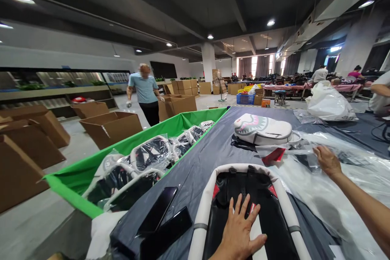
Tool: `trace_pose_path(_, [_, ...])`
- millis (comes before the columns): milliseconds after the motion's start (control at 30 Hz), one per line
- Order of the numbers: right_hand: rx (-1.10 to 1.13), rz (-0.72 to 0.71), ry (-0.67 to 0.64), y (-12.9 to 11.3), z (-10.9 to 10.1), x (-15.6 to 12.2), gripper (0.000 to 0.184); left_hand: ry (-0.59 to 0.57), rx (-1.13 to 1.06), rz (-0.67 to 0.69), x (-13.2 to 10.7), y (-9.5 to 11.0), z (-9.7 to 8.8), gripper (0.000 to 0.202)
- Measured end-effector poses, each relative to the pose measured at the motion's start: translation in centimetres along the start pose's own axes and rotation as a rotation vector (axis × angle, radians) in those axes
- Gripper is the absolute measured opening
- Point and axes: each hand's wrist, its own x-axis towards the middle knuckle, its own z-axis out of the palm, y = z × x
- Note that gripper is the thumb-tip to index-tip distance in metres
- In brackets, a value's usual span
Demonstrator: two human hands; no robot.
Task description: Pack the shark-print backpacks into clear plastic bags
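Note:
My left hand point(242, 227) lies flat with fingers spread on a black and white backpack point(271, 211), whose back panel faces up close to me. A pale strap runs along each side of it, and red patches show near the top. Out to the right, my right hand point(328, 161) has its fingers closed on the edge of a clear plastic bag point(307, 146). Beyond the near backpack lies a second white backpack point(263, 129) with a shark-mouth print, on its side. More clear plastic bags point(329, 199) are spread over the table at the right.
Two dark phones point(166, 231) rest on the grey-covered table point(201, 162). Along its left side runs a green fabric trough point(70, 191) of bagged backpacks. Open cardboard boxes point(111, 128) stand beyond, near a standing co-worker point(144, 93). A stuffed white sack point(330, 103) sits at the far right.

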Motion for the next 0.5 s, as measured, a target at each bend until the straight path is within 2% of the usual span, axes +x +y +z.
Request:
trace_pose_path(167, [0.031,-0.220,0.008,-6.7,-7.2,-2.0,0.054,-0.035,-0.073,-0.019,-0.1,0.8,-1.2,0.069])
trace_pose_path(233, [0.039,-0.329,0.041,-9.2,-10.4,-4.0,0.057,-0.046,-0.105,-0.027,0.1,1.4,-1.8,0.073])
trace_pose_path(300, [0.065,-0.453,0.075,-11.1,-13.0,-6.7,0.052,-0.032,-0.191,-0.069,0.7,2.6,-2.4,0.075])
trace_pose_path(333, [0.085,-0.504,0.086,-11.8,-13.8,-8.3,0.048,-0.002,-0.282,-0.096,1.2,3.5,-2.7,0.074])
trace_pose_path(400, [0.133,-0.564,0.061,-12.4,-14.7,-12.1,0.037,0.043,-0.631,-0.194,2.5,5.9,-3.3,0.067])
trace_pose_path(500, [0.177,-0.570,-0.087,-11.6,-14.1,-18.8,0.022,0.023,-1.222,-0.397,4.7,9.3,-3.7,0.067])
